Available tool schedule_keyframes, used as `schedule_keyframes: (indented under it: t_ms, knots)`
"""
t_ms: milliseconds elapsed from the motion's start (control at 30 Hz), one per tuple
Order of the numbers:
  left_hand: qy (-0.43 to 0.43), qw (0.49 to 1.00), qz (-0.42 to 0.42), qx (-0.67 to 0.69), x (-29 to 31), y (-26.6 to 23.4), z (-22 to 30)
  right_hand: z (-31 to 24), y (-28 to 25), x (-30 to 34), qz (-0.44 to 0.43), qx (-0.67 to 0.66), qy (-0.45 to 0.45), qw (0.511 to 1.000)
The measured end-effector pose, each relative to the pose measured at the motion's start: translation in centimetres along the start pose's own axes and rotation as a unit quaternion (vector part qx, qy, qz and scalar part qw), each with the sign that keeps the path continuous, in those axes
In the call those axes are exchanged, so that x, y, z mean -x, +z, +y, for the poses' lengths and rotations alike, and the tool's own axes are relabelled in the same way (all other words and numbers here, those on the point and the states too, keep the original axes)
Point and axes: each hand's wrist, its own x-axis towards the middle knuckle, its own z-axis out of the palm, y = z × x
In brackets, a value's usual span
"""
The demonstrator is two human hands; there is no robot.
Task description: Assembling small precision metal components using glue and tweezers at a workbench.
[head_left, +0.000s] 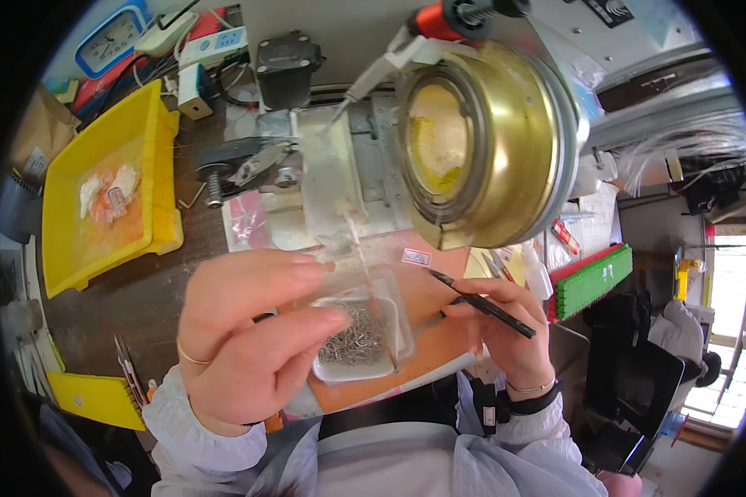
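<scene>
My left hand (257, 335) is raised over the left side of a small white tray (358, 373). Its thumb and forefinger are apart, with nothing visible between them. A tangle of tiny silvery metal pieces (352, 335) fills the tray; my fingertips cover its left corner. To the right, my right hand (510, 327) grips black tweezers (512, 321), whose tips point up and left, away from the tray. A thin brownish rod (365, 269) slants down past the tray's right side from a clear plastic sheet (330, 178).
A large gold-coloured round machine part (506, 141) looms above my right hand. At left stands a yellow bin (162, 182) with a white-and-orange bundle inside. A green box (593, 282) and a white bottle (536, 269) stand at right. A small printed label (416, 257) lies beyond the tray.
</scene>
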Motion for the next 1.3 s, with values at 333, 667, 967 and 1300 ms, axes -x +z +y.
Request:
schedule_keyframes:
  t_ms: [333, 667, 967, 1300]
  knots:
    - [-0.025, 0.99, -0.067, 0.118, -0.1, -0.5, 0.4, -2.4, 2.8, 1.0, -0.181, 0.009, -0.282, 0.942]
    - [0.0, 0.984, -0.05, 0.172, 0.1, 0.0, -0.4, -2.3, 5.3, 0.4, -0.165, 0.191, -0.375, 0.892]
    - [0.005, 0.985, -0.044, 0.17, 0.2, 0.2, -0.4, -2.5, 5.8, 0.0, -0.183, 0.243, -0.388, 0.87]
    - [0.007, 0.985, -0.043, 0.166, 0.2, 0.3, -0.3, -2.4, 5.9, -0.1, -0.181, 0.26, -0.397, 0.861]
